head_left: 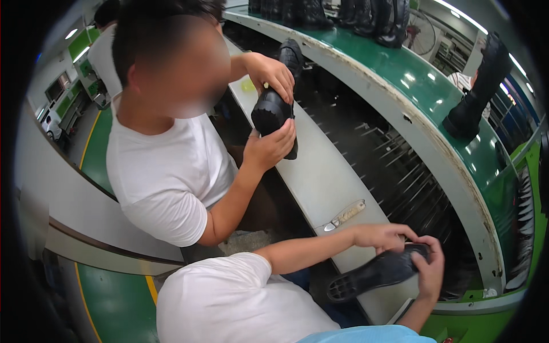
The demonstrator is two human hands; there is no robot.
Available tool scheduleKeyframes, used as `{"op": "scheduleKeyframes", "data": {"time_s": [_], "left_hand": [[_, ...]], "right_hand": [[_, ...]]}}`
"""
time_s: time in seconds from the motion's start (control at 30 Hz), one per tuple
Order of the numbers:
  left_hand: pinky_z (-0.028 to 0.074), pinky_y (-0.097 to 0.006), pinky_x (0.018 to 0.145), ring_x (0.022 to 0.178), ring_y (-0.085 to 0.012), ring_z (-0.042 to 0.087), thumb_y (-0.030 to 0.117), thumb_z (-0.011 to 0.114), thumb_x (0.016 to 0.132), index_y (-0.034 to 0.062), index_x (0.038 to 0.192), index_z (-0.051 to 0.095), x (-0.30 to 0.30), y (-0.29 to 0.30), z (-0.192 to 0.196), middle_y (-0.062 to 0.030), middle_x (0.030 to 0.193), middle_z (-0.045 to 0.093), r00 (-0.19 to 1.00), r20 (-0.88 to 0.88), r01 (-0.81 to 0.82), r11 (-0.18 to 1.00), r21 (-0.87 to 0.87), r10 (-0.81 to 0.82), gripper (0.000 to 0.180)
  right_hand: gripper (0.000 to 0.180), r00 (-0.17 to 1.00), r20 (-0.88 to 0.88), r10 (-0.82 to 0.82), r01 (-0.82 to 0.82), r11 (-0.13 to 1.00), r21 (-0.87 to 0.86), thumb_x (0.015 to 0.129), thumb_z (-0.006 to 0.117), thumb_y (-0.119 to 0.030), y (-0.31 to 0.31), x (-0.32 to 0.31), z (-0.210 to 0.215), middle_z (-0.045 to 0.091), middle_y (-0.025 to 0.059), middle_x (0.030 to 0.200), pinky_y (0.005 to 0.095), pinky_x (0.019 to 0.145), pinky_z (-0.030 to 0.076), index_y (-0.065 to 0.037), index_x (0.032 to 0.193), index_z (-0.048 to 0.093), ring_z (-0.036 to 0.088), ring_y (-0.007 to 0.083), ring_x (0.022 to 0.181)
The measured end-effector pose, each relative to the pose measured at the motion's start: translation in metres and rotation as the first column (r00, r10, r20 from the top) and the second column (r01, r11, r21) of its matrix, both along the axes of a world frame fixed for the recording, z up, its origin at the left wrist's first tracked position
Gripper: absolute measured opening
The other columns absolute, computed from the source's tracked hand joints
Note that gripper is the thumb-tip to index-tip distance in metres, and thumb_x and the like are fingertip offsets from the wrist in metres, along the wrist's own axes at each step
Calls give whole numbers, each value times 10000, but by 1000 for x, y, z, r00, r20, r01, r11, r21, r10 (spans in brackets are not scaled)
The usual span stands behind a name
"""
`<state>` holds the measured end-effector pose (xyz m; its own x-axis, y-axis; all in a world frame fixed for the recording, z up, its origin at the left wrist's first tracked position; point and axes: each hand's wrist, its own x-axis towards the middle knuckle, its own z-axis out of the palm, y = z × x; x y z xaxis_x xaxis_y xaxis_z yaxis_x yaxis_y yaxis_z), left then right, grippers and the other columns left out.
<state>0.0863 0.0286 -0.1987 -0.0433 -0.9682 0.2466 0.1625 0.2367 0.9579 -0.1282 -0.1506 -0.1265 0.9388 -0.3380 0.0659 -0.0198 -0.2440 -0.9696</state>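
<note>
Close in front of me, my right hand (pixel 430 267) grips a black shoe sole (pixel 377 274), its thumb pressed on the upper face near the toe. Its heel end, with a grid of hollow cells, points left. My left hand (pixel 384 235) is closed at the toe end's far edge, its fingertips partly hidden. The sole is held above the pale bench top (pixel 320 166). A short knife with a worn, light handle (pixel 350 212) lies on that bench, beyond my left forearm.
To my left, a co-worker in a white shirt holds a black boot (pixel 271 111) in both hands. Dark rods (pixel 400 166) run beside the bench. Above them, a green-topped shelf (pixel 394 74) carries several black boots (pixel 366 17), one standing alone (pixel 477 91).
</note>
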Motion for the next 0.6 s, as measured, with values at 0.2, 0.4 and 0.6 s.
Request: {"op": "scheduleKeyframes", "data": {"time_s": [0.2,0.4,0.6], "left_hand": [[608,-422,891,971,-279,782,161,858,979,87,1572,569,-16,-27,-84,-167,1051,793,751,332,-581,810,-77,571,664],[440,-551,1275,1514,-516,506,235,914,846,11,1577,534,-28,-15,-105,-307,1604,532,477,451,-669,644,-371,755,854],[403,-650,1248,1491,-576,475,640,975,748,38,1454,645,-70,16,-142,-349,1602,513,298,494,-595,563,-574,817,985]], "right_hand": [[1120,821,-131,-556,330,648,-686,741,943,-59,-165,-67,-121,572,311,1659,508,1282,471,-19,1739,435,578,441,1522],[1254,662,-237,-711,361,579,-731,608,909,2,-162,-68,-169,534,335,1695,505,1352,412,-18,1761,416,519,481,1577],[1214,899,-21,-438,326,700,-635,638,896,-18,-12,32,-131,532,331,1698,510,1345,420,-15,1757,425,524,474,1573]]}}
